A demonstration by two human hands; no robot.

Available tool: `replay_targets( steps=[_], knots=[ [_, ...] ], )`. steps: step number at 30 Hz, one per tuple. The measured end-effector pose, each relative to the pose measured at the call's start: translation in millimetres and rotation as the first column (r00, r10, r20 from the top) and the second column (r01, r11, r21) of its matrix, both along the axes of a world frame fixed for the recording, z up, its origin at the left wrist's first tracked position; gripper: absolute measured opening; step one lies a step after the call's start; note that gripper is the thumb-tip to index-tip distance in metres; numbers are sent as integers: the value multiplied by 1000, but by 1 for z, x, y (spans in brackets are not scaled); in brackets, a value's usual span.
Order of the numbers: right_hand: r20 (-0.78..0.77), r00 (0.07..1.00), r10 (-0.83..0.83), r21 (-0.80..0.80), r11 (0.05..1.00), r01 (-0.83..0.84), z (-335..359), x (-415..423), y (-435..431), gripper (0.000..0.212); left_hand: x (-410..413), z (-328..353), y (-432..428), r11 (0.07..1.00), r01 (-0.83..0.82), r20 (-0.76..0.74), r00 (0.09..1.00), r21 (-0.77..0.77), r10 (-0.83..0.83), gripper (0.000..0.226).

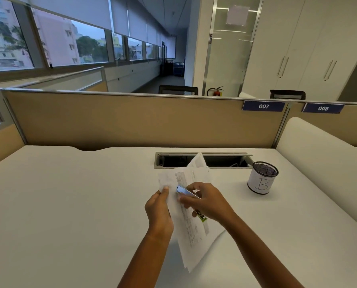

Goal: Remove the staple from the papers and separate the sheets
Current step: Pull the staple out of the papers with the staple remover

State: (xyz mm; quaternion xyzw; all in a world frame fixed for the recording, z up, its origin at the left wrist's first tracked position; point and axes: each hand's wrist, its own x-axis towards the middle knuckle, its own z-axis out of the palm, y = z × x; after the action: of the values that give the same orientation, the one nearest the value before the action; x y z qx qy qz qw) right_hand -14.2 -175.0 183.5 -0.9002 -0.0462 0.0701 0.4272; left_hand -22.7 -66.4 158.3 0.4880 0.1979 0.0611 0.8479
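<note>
White papers [194, 235], long axis away from person; tool [184, 191] pointing left

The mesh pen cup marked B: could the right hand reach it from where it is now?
Probably yes. Only bare desk lies between the right hand and the pen cup, off to its right. But it holds a small metal tool against the papers, so it is occupied.
</note>
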Motion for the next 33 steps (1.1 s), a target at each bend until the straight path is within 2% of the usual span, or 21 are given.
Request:
replay_targets(
  steps=[3,6,8,11,15,19,22,25,27,30,33],
  knots=[
    [89,996,11,-184,983,5,-7,-6,5,64,-2,0,-5,992,-20,-106,994,-128,6,12],
    [157,987,36,-311,950,15,-14,-12,7,70,-1,-3,-9,990,-50,-140,990,-136,31,12],
    [177,983,52,-325,946,8,-15,-14,8,66,-2,-5,-11,990,-55,-130,991,-132,38,10],
    [232,967,105,-350,937,-18,-14,-16,6,49,-5,-7,-10,991,-31,-99,995,-133,18,10],
    [352,912,211,-428,903,-43,-16,-15,3,37,-7,-9,-8,993,-30,-68,997,-116,22,24],
    [374,881,290,-471,878,-90,-18,-13,-5,35,-8,-10,0,989,30,-57,998,-144,-38,8],
    [313,910,272,-404,905,-132,-20,-12,-11,32,-8,-16,5,986,58,-52,996,-159,-67,8],
    [194,965,178,-193,971,-141,-19,-11,-13,34,-9,-17,4,995,14,-30,999,-100,-18,21],
    [121,985,120,-77,991,-111,-16,-10,-11,36,-11,-15,0,999,-11,4,1000,-31,11,17],
    [54,996,70,46,996,-73,-7,-9,-8,27,-14,-12,-7,996,-43,72,997,84,37,9],
    [7,1000,26,123,992,-27,3,-9,-7,27,-16,-7,-12,989,-65,127,991,134,48,10]
  ],
)
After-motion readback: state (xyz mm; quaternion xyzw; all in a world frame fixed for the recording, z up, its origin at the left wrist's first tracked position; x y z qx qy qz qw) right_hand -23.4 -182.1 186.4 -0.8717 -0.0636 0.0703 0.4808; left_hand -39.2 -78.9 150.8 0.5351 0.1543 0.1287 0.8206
